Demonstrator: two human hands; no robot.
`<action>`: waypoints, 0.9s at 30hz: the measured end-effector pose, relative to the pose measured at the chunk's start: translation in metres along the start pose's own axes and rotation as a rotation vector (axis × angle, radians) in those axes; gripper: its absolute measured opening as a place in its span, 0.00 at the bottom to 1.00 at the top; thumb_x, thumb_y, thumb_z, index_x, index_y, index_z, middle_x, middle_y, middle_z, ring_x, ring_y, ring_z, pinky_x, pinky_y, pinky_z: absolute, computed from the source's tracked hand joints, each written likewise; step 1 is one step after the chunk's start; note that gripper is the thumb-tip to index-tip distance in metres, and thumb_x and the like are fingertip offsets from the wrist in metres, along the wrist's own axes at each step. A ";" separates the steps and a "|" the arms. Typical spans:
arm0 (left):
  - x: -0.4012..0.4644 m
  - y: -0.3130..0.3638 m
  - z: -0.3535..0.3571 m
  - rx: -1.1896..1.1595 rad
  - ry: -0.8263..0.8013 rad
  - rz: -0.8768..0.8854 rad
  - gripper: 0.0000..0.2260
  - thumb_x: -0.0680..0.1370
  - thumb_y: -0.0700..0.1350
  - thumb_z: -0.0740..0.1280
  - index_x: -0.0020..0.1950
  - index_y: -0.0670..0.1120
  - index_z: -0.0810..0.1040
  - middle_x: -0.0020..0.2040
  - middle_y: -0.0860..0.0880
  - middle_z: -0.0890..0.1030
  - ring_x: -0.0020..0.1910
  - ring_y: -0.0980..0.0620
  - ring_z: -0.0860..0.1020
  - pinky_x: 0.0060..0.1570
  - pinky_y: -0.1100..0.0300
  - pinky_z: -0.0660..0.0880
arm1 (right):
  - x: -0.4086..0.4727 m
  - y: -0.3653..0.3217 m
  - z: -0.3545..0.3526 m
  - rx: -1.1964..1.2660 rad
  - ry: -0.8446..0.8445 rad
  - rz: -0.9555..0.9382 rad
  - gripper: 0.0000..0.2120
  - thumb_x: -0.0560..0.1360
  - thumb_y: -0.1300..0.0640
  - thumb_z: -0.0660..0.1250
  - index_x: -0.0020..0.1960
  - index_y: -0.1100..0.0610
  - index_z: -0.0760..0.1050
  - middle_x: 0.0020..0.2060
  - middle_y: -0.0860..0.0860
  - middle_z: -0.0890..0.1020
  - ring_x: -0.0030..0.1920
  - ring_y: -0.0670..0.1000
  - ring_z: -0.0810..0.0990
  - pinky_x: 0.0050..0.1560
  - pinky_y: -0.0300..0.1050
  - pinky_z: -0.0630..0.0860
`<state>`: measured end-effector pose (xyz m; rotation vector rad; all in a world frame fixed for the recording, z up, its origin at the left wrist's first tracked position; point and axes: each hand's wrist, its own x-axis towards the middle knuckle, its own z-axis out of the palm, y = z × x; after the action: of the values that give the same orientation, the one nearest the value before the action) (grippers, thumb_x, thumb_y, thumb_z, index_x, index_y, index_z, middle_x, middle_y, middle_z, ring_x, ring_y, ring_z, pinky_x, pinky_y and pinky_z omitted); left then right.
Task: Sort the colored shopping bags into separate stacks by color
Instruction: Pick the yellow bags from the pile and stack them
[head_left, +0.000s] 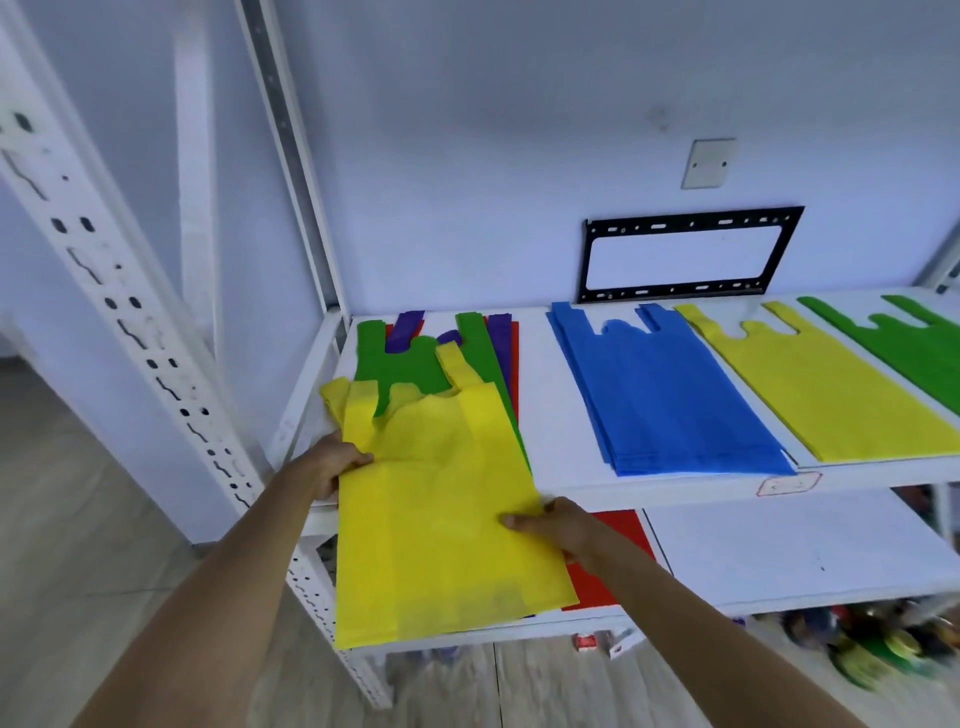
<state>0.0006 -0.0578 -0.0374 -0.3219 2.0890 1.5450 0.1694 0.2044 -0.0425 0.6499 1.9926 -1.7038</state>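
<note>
Yellow bag pinched at its edges by left hand and right hand, over the mixed pile

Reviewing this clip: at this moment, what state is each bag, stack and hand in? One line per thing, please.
yellow bag: held at both side edges, partly pulled off the mixed pile.
left hand: grip on the bag's left edge.
right hand: grip on the bag's right edge.
mixed pile: unsorted; green, purple, red showing.
blue stack: flat on shelf.
yellow stack: flat on shelf.
green stack: flat, partly out of frame.
red bag: flat on lower shelf.
</note>
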 end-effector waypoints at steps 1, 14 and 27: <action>-0.008 -0.004 0.002 -0.006 0.010 -0.005 0.24 0.77 0.32 0.65 0.72 0.40 0.66 0.67 0.37 0.73 0.64 0.36 0.73 0.59 0.45 0.72 | -0.010 0.003 0.001 0.069 -0.027 0.033 0.40 0.61 0.45 0.79 0.66 0.61 0.71 0.60 0.56 0.79 0.56 0.56 0.78 0.52 0.51 0.77; -0.070 -0.027 0.034 -0.061 0.102 0.058 0.21 0.80 0.35 0.62 0.73 0.39 0.65 0.69 0.36 0.71 0.65 0.35 0.73 0.60 0.44 0.71 | -0.064 0.018 -0.029 0.066 -0.096 0.050 0.19 0.75 0.62 0.63 0.65 0.63 0.71 0.53 0.60 0.80 0.46 0.58 0.80 0.44 0.47 0.78; -0.121 0.056 0.112 -0.091 0.096 0.211 0.16 0.80 0.35 0.61 0.68 0.41 0.70 0.66 0.38 0.74 0.45 0.44 0.77 0.46 0.50 0.74 | -0.124 0.011 -0.139 0.216 0.018 -0.118 0.04 0.75 0.58 0.68 0.45 0.57 0.75 0.38 0.51 0.81 0.29 0.44 0.82 0.26 0.34 0.75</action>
<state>0.1045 0.0521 0.0487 -0.2176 2.1895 1.7822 0.2704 0.3350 0.0443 0.6323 1.9084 -2.0098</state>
